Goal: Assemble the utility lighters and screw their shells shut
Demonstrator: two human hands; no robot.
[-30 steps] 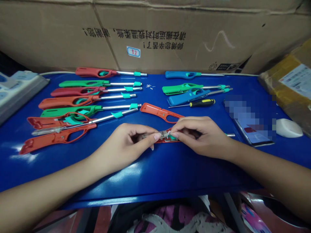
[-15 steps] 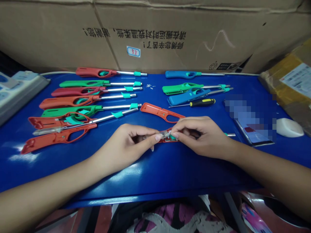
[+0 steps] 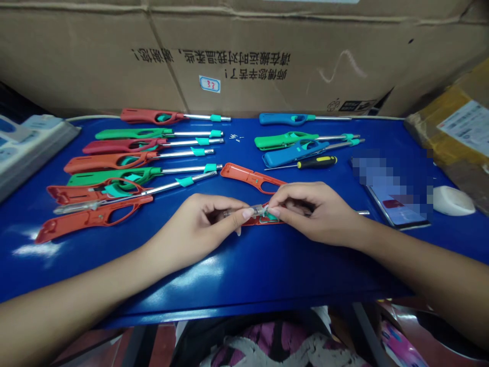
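Note:
My left hand (image 3: 212,221) pinches a clear plastic lighter fuel tank (image 3: 258,209) between thumb and fingers. At the tank's right end, the fingertips of my right hand (image 3: 317,214) are closed on a tiny whitish part too small to name. Beneath both hands lies an opened orange lighter shell (image 3: 250,222) with green inner parts; my right hand covers much of it, and its metal tube tip pokes out to the right. The other orange shell half (image 3: 248,175) lies just beyond, its hollow side up.
Several lighters, such as a green one (image 3: 114,177), line the blue table's left. An opened orange lighter (image 3: 91,218) lies nearest. Right: blue lighter (image 3: 284,119), screwdriver (image 3: 317,162), phone (image 3: 397,199), white mouse (image 3: 454,200). A power strip (image 3: 34,148) stands left; a cardboard box (image 3: 237,30) behind.
The camera view has shifted slightly. Both hands keep nearly the same place and grip at the clear tank; little else differs.

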